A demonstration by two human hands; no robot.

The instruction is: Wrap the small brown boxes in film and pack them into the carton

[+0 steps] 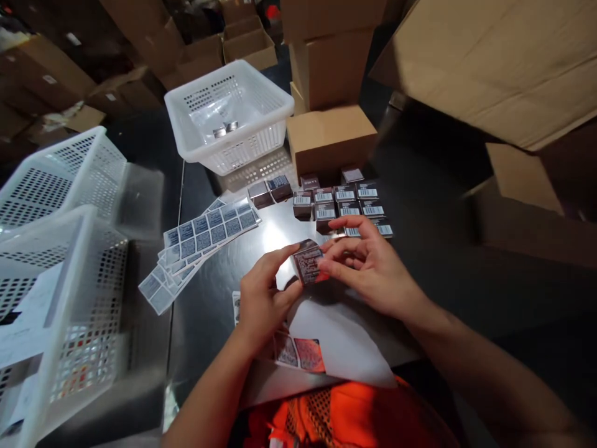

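Note:
My left hand (261,292) grips a small dark box (308,262) by its left side, thumb below and fingers above. The face turned towards me carries dense pale print. My right hand (373,267) has its thumb and a bent finger closed at the box's right edge, while the index finger is raised. Under my hands lies a label sheet (286,351) on white backing paper (345,339), with a few printed labels at its lower edge. Just beyond my right hand, several dark boxes with barcode labels (347,208) stand in rows.
Fanned label sheets (205,239) lie to the left. Two more small boxes (270,190) stand before a white basket (228,149) holding a few small items. Other white baskets (84,249) line the left edge. A brown carton (333,134) stands behind the rows; large cardboard (504,56) leans in upper right.

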